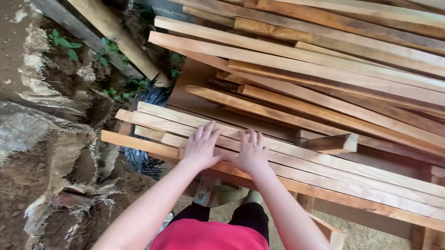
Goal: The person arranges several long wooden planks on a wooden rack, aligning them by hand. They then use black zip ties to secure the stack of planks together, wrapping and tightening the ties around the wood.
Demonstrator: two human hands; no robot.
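both hands lie flat and open, side by side: left hand [201, 146] and right hand [251, 152] press the nearest wooden slats [339, 174] at lower centre. nothing is gripped or lifted yet, and the slat pile [340, 71] across the upper right sits untouched.

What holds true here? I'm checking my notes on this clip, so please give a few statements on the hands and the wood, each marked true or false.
1. Both hands lie flat on the wooden slats. True.
2. The left hand grips a hammer. False: it is open, palm down, holding nothing.
3. The right hand lies close beside the left. True.
4. The slats are painted blue. False: they are bare, pale to reddish wood.
5. Green plants grow in the dirt at the left. True.
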